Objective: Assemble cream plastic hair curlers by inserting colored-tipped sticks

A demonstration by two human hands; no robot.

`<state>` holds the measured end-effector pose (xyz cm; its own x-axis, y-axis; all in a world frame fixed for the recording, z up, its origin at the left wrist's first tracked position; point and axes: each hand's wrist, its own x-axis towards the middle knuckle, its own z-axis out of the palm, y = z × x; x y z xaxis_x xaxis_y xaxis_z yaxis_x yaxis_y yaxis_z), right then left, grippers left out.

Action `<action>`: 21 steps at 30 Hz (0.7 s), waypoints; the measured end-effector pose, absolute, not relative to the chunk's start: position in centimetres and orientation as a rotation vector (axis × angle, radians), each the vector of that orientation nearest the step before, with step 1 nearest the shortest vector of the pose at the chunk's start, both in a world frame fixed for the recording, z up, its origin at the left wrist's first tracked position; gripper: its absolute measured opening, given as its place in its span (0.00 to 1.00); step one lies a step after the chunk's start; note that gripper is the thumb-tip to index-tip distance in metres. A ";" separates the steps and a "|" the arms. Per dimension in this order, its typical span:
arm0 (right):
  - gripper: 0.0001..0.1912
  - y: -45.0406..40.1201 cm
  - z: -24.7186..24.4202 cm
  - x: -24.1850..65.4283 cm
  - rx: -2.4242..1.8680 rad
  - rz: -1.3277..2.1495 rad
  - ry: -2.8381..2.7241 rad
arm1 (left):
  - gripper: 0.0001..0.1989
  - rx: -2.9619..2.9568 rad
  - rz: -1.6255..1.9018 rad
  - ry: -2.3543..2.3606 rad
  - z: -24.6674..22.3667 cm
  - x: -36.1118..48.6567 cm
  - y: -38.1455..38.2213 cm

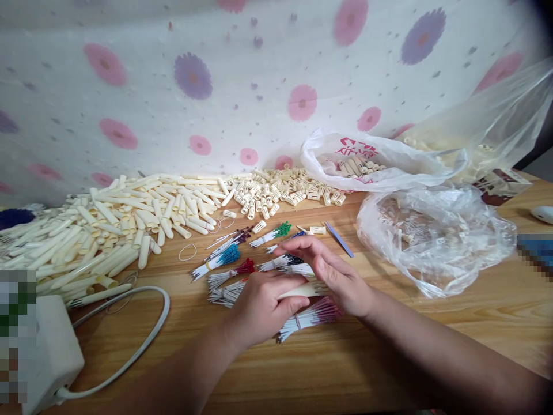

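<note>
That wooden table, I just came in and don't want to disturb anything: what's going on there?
Someone's left hand holds a cream tube; the right hand is at its other end, though whether it grips too is unclear. Bundles of thin white sticks with coloured tips lie around the hands on the wooden table. Behind are heaps of loose tubes and slotted pieces, with plastic bags to the right.

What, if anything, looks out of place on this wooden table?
Nothing looks plainly damaged. One slotted cream piece lies beside the blue tool, apart from the heap of similar pieces, so it looks slightly stray.
</note>
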<state>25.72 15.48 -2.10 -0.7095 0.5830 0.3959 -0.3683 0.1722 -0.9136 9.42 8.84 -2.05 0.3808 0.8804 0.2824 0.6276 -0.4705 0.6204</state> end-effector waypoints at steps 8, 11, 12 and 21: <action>0.21 15.2 -2.8 25.0 -0.161 1.707 -1.628 | 0.07 2.346 0.765 1.234 -1.0 8.8 8.8; 0.21 15.3 -2.9 25.1 -0.144 1.766 -1.613 | 0.06 2.385 0.763 1.236 -1.0 9.2 8.6; 0.22 15.3 -2.9 25.2 -0.132 1.786 -1.610 | 0.07 2.388 0.763 1.237 -1.1 9.3 8.6; 0.21 15.7 -2.8 25.7 -0.158 1.667 -1.721 | 0.09 2.123 0.786 1.304 -2.0 9.9 8.6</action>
<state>25.70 15.70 -2.85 -0.7309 0.5501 0.4039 -0.3861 0.1548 -0.9094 9.93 8.61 -2.04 0.3675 0.9075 0.2034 0.6040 -0.3992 0.6898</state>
